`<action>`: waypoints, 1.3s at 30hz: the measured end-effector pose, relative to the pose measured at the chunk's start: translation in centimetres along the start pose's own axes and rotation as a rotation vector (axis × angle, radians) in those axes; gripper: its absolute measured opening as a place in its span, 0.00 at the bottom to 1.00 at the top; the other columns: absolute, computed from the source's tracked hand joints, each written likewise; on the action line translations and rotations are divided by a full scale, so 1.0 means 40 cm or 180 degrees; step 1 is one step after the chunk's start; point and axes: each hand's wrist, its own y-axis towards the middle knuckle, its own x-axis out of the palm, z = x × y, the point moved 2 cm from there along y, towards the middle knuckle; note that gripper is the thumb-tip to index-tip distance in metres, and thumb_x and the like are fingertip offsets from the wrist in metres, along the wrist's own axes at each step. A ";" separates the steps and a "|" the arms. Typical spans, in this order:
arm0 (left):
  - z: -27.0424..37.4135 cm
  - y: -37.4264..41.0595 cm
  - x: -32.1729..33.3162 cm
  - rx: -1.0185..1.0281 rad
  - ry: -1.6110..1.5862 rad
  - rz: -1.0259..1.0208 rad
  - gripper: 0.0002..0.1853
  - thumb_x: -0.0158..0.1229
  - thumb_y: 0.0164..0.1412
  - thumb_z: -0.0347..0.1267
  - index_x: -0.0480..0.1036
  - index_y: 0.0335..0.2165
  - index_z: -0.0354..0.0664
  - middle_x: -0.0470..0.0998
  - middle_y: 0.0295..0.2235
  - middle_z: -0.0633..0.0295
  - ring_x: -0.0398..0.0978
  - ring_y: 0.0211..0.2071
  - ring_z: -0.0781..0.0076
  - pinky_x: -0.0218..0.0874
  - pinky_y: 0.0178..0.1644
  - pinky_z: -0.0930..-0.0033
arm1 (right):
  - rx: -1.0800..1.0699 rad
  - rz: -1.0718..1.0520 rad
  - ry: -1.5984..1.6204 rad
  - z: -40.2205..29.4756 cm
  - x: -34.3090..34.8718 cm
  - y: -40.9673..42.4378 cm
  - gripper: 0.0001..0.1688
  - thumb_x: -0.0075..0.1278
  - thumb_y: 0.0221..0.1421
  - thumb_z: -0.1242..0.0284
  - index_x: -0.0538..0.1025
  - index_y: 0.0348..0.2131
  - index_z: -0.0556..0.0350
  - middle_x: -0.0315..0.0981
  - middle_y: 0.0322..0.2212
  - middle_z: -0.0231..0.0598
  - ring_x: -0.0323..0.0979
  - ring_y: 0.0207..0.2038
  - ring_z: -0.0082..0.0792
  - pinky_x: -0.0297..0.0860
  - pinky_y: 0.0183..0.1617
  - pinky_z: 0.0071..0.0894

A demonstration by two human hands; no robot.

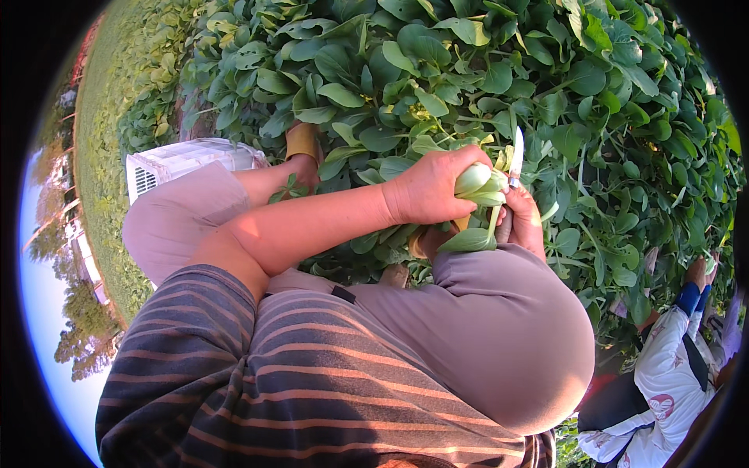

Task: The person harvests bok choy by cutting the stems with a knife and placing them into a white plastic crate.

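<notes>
My left hand [430, 184] is closed around a head of bok choy [478, 182], its pale green stalk bases pointing to the right. One loose stalk with a leaf [471, 240] hangs below the head, above my knee. My right hand [525, 213] grips the handle of a small knife [517, 153] close beside the cut end of the bok choy. The blade points up, away from my body. Part of the handle and some of my right fingers are hidden behind the stalks.
Dense leafy greens [409, 70] grow ahead and to the right. A white plastic crate [193, 161] stands beyond my left knee. My yellow slipper [302, 140] is among the plants. At the lower right another person [673, 362] bends over the greens.
</notes>
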 end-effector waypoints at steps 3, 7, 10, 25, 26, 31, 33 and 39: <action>-0.035 0.016 0.046 0.0685 0.0221 0.0224 0.23 0.58 0.38 0.26 0.65 0.38 0.41 0.72 0.31 0.57 0.72 0.33 0.63 0.63 0.39 0.68 | 0.0045 0.0086 0.0043 0.013 -0.040 -0.029 0.20 0.53 0.48 0.70 0.68 0.41 0.59 0.67 0.20 0.26 0.59 0.15 0.13 0.58 0.17 0.11; -0.034 0.036 0.076 -0.0034 -0.0641 -0.0480 0.22 0.59 0.38 0.27 0.65 0.38 0.41 0.73 0.32 0.56 0.72 0.34 0.60 0.63 0.39 0.67 | -0.0222 0.0368 0.0512 0.046 -0.073 -0.046 0.19 0.52 0.48 0.70 0.67 0.40 0.57 0.67 0.25 0.30 0.60 0.17 0.15 0.57 0.17 0.11; -0.029 0.044 0.078 -0.0243 -0.0409 -0.0805 0.24 0.59 0.37 0.27 0.65 0.39 0.42 0.73 0.33 0.55 0.73 0.34 0.60 0.63 0.40 0.68 | -0.0665 0.0372 0.0601 0.070 -0.083 -0.042 0.15 0.52 0.47 0.70 0.66 0.36 0.53 0.67 0.25 0.32 0.60 0.18 0.18 0.59 0.18 0.14; -0.109 -0.004 -0.124 -0.1127 0.1702 -0.0428 0.42 0.57 0.39 0.24 0.48 0.55 0.35 0.69 0.41 0.41 0.68 0.43 0.48 0.61 0.46 0.59 | -0.1118 0.0617 -0.4096 -0.132 0.035 0.043 0.21 0.44 0.55 0.70 0.65 0.47 0.59 0.66 0.31 0.38 0.65 0.29 0.27 0.64 0.37 0.27; -0.117 0.017 -0.130 -0.1394 0.1514 -0.0566 0.44 0.59 0.38 0.25 0.47 0.55 0.35 0.70 0.39 0.43 0.69 0.42 0.48 0.61 0.45 0.60 | -0.0872 0.0436 -0.4287 -0.126 0.071 0.063 0.21 0.43 0.55 0.69 0.65 0.47 0.60 0.68 0.31 0.42 0.68 0.30 0.34 0.65 0.38 0.32; -0.226 0.004 -0.129 -0.1584 0.1544 -0.0369 0.43 0.59 0.37 0.26 0.51 0.54 0.35 0.70 0.39 0.43 0.69 0.42 0.50 0.61 0.45 0.62 | -0.0545 0.0048 -0.5591 -0.019 0.011 0.221 0.18 0.40 0.55 0.64 0.63 0.37 0.62 0.71 0.30 0.59 0.69 0.35 0.59 0.64 0.39 0.50; -0.236 -0.029 -0.112 -0.1581 0.1438 -0.0354 0.43 0.60 0.37 0.26 0.51 0.54 0.35 0.68 0.43 0.43 0.67 0.45 0.50 0.59 0.48 0.63 | -0.0371 -0.0108 -0.5918 0.004 -0.022 0.204 0.17 0.39 0.55 0.63 0.64 0.35 0.62 0.71 0.29 0.58 0.70 0.34 0.58 0.65 0.39 0.51; -0.283 -0.114 -0.058 -0.1295 0.1529 -0.0218 0.41 0.55 0.38 0.24 0.51 0.54 0.37 0.68 0.42 0.42 0.67 0.42 0.46 0.60 0.46 0.57 | -0.0523 0.0375 -0.6106 0.012 -0.001 0.207 0.19 0.37 0.56 0.61 0.66 0.34 0.61 0.72 0.25 0.57 0.71 0.31 0.57 0.66 0.38 0.51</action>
